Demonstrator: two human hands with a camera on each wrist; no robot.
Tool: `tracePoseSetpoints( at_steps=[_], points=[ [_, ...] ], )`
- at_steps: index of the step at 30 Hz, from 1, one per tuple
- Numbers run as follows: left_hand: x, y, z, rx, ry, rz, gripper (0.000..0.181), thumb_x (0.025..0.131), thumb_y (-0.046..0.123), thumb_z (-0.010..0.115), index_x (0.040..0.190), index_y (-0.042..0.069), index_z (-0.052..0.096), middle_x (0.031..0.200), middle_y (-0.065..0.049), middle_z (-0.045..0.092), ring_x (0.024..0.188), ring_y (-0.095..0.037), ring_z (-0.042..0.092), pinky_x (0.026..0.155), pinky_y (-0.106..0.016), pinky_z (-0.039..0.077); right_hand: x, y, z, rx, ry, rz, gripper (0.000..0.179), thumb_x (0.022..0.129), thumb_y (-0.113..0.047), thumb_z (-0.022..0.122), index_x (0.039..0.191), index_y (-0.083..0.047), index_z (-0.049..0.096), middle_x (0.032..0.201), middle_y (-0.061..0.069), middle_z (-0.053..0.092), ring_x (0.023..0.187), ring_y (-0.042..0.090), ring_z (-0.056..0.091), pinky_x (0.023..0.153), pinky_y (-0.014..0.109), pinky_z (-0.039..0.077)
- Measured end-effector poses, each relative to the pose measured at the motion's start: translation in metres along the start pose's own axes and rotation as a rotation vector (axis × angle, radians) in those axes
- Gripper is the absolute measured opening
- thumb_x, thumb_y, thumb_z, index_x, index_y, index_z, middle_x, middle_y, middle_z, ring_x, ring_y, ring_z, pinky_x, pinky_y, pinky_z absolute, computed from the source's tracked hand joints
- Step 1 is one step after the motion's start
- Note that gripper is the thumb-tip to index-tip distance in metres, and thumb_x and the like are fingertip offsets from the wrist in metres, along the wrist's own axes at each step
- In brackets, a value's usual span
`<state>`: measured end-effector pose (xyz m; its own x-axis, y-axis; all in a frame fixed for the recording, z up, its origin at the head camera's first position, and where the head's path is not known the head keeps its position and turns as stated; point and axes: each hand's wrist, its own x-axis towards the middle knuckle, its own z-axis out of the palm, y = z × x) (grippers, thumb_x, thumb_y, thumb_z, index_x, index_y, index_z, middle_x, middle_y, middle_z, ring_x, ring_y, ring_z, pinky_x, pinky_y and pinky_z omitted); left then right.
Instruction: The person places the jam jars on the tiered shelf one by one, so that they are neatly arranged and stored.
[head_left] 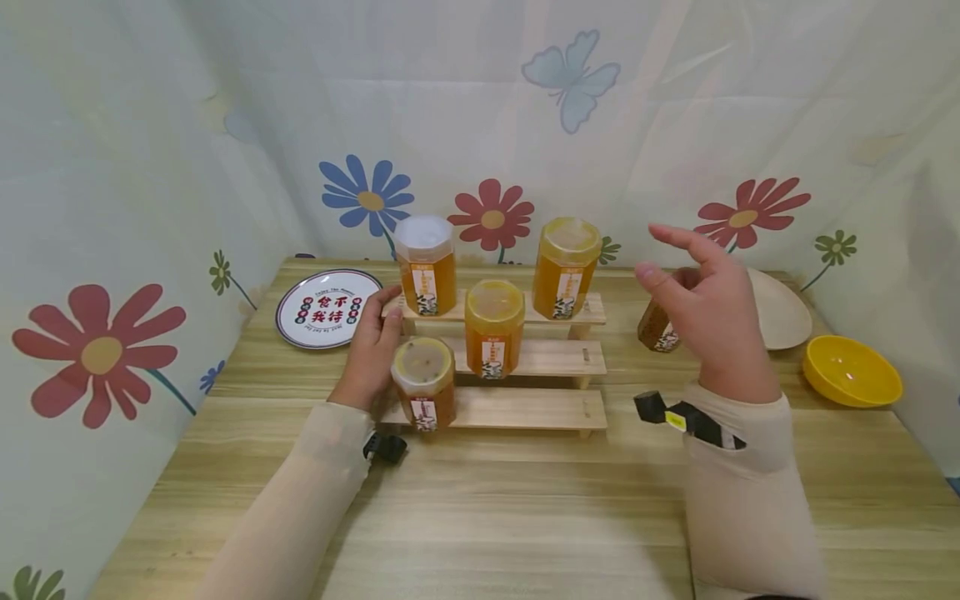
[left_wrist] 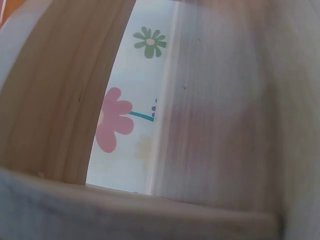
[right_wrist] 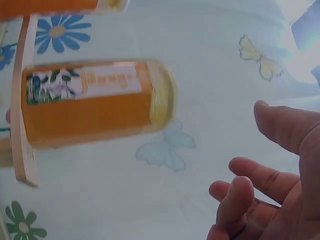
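Observation:
A three-step wooden stand (head_left: pixel 517 408) bears jars of amber honey with printed labels. On its top step are a white-lidded jar (head_left: pixel 426 271) at left and a yellow-lidded jar (head_left: pixel 567 271) at right. Another honey jar (head_left: pixel 494 333) stands on the middle step, and a darker jar (head_left: pixel 424 387) on the lowest step's left. My left hand (head_left: pixel 369 350) grips the stand's left end; its fingers are partly hidden. The left wrist view shows wooden slats (left_wrist: pixel 220 110) close up. My right hand (head_left: pixel 708 304) hovers right of the stand, thumb and index finger apart, holding nothing.
Behind my right hand a brown jar (head_left: pixel 655 325) sits on the table, partly covered. Beyond it lie a pale plate (head_left: pixel 783 312) and a yellow bowl (head_left: pixel 852 375). A white plate with printed characters (head_left: pixel 318 333) lies left of the stand. A flowered curtain (head_left: pixel 480 108) hangs behind.

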<state>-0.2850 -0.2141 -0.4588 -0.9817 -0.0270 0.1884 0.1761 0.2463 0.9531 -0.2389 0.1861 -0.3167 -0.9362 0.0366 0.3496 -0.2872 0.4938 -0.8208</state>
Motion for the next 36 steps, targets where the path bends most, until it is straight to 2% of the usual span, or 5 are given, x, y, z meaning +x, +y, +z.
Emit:
tracePoseSetpoints(
  at_steps=[4,7,12,23,36],
  points=[
    [0.000,0.000,0.000,-0.003,0.001,0.002,0.049,0.116,0.019,0.035,0.163,0.009,0.031,0.168,-0.015,0.034,0.145,-0.034,0.044,0.124,-0.051,0.032,0.013,0.019,-0.019,-0.128,-0.013,0.123,0.067,0.099,-0.050,0.070,0.160,-0.033,0.048,0.153,0.000,0.052,0.071,0.020,0.053,0.058,0.027,0.047],
    [-0.001,0.000,0.000,0.004,0.003,0.010,0.048,0.116,0.024,0.036,0.163,0.012,0.032,0.167,-0.012,0.036,0.143,-0.031,0.046,0.123,-0.049,0.034,0.023,0.033,-0.027,-0.190,-0.033,0.210,0.074,0.099,-0.058,0.067,0.164,-0.033,0.040,0.170,0.003,0.037,0.108,0.029,0.058,0.087,0.038,0.056],
    [-0.002,0.000,0.001,0.001,0.007,0.022,0.048,0.116,0.028,0.038,0.162,0.013,0.035,0.166,-0.010,0.038,0.141,-0.030,0.047,0.122,-0.050,0.036,0.037,0.059,-0.032,-0.194,-0.086,0.321,0.081,0.100,-0.057,0.064,0.167,-0.024,0.032,0.175,0.011,0.025,0.157,0.043,0.023,0.121,0.072,0.027],
    [-0.002,-0.001,0.001,0.014,0.010,0.018,0.048,0.116,0.029,0.038,0.161,0.014,0.035,0.165,-0.010,0.039,0.138,-0.031,0.049,0.120,-0.051,0.038,0.046,0.105,-0.037,-0.228,-0.182,0.386,0.092,0.099,-0.061,0.064,0.170,-0.021,0.022,0.175,0.017,0.019,0.158,0.049,0.016,0.120,0.074,0.024],
    [-0.003,0.001,0.001,0.024,0.008,0.008,0.050,0.116,0.030,0.037,0.163,0.013,0.033,0.168,-0.010,0.036,0.145,-0.031,0.045,0.124,-0.052,0.035,0.052,0.127,-0.033,-0.226,-0.266,0.359,0.092,0.099,-0.049,0.072,0.170,-0.018,0.022,0.176,0.018,0.015,0.157,0.050,0.017,0.121,0.075,0.020]
  ],
)
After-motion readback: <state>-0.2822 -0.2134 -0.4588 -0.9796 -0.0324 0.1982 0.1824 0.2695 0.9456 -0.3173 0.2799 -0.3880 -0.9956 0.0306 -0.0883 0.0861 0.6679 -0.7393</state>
